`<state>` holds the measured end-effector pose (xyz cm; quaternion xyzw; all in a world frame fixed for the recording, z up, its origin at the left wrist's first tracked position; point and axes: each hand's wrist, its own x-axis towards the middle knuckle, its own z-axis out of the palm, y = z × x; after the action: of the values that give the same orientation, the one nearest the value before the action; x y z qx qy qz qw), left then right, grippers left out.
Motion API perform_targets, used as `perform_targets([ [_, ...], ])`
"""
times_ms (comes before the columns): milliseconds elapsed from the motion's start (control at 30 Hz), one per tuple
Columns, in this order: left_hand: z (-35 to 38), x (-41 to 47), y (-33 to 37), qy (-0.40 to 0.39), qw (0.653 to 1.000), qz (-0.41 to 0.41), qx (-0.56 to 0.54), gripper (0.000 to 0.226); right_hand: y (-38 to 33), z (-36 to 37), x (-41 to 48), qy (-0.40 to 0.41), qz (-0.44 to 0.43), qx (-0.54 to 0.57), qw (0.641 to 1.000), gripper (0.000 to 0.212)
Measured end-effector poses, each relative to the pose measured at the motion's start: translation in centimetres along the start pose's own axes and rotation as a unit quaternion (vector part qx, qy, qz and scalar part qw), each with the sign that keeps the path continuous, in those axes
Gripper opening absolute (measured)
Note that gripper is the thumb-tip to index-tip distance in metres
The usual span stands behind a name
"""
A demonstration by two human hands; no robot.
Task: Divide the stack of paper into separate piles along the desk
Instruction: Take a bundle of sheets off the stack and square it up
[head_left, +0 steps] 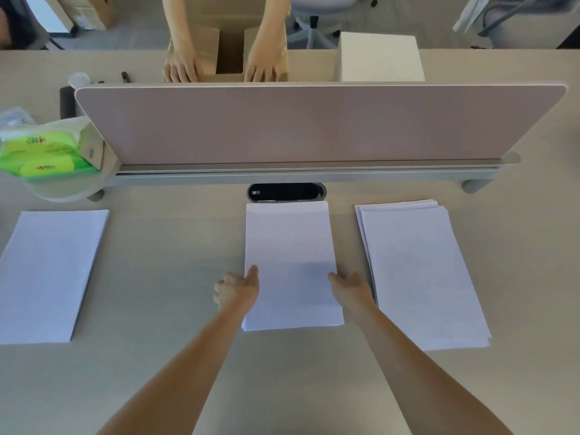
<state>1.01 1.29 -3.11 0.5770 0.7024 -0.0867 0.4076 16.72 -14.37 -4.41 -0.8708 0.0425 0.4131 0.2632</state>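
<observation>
Three piles of white paper lie in a row on the beige desk: a left pile, a middle pile and a slightly fanned right pile. The middle pile lies flat. My left hand is at its left edge, thumb tip touching the paper and fingers loosely curled away from the sheets. At the pile's right edge, in the gap before the right pile, my right hand has its thumb against the paper. Its fingers are hidden under the hand.
A pink divider panel runs across the desk behind the piles, with a black cable port just beyond the middle pile. Green tissue packs sit at far left. Past the divider, another person's hands rest on a cardboard box, beside a white box.
</observation>
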Motion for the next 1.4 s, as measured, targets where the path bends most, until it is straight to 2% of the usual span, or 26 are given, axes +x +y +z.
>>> perform_targets([
  [67,0.0,-0.5,-0.9,-0.016,1.0,-0.005,0.008,0.065,1.0,0.6,-0.8,-0.001,0.007,0.014,1.0,0.032],
  [200,-0.1,-2.0,-0.7,-0.044,0.997,-0.008,-0.06,0.059,0.6,1.1,-1.6,-0.02,-0.004,0.04,0.999,0.029],
  [300,-0.2,-2.7,-0.3,-0.053,0.997,-0.016,-0.045,0.063,0.4,0.7,-2.2,-0.04,-0.008,0.056,0.998,0.025],
  [400,-0.3,-3.8,0.6,-0.017,0.999,-0.035,-0.005,0.065,0.6,-1.7,-2.9,-0.04,-0.038,0.035,0.998,0.03],
  [500,1.0,-6.0,2.9,0.01,0.999,0.031,0.01,0.066,0.9,-6.4,-2.5,0.018,-0.112,0.004,0.994,0.035],
  [567,3.1,-7.8,5.0,-0.032,0.995,0.097,-0.012,0.067,1.7,-10.0,-1.5,0.062,-0.147,-0.044,0.986,0.033],
  [633,5.7,-9.7,7.5,-0.091,0.986,0.124,-0.059,0.068,3.3,-13.4,0.3,0.095,-0.129,-0.061,0.985,0.037],
  [700,8.4,-11.4,9.8,-0.148,0.979,0.105,-0.099,0.065,5.3,-16.6,1.9,0.124,-0.108,-0.106,0.981,0.052],
  [800,12.4,-13.4,12.0,-0.189,0.971,0.067,-0.13,0.068,8.1,-20.7,4.0,0.156,-0.074,-0.177,0.969,0.06],
  [867,14.3,-14.8,12.8,-0.193,0.969,0.038,-0.148,0.068,9.3,-22.4,5.1,0.142,-0.055,-0.156,0.976,0.061],
  [967,16.6,-16.1,13.9,-0.199,0.963,0.009,-0.181,0.055,10.0,-23.2,5.8,0.113,-0.064,-0.111,0.985,0.056],
  [1033,18.4,-15.6,14.2,-0.227,0.961,0.006,-0.159,0.071,10.0,-23.1,6.1,0.114,-0.062,-0.088,0.988,0.054],
  [1067,19.0,-15.5,14.3,-0.222,0.965,0.009,-0.137,0.07,9.9,-23.1,6.2,0.112,-0.051,-0.078,0.989,0.054],
  [1167,19.5,-15.8,14.5,-0.13,0.981,0.024,-0.142,0.045,9.6,-23.1,6.6,0.096,-0.03,-0.072,0.992,0.046],
  [1233,19.7,-15.9,14.5,-0.11,0.986,0.033,-0.123,0.033,9.3,-22.9,7.0,0.078,-0.039,-0.051,0.995,0.039],
  [1400,20.0,-15.7,15.2,-0.101,0.988,0.032,-0.114,0.03,8.3,-22.2,7.2,0.034,-0.037,-0.021,0.999,0.066],
])
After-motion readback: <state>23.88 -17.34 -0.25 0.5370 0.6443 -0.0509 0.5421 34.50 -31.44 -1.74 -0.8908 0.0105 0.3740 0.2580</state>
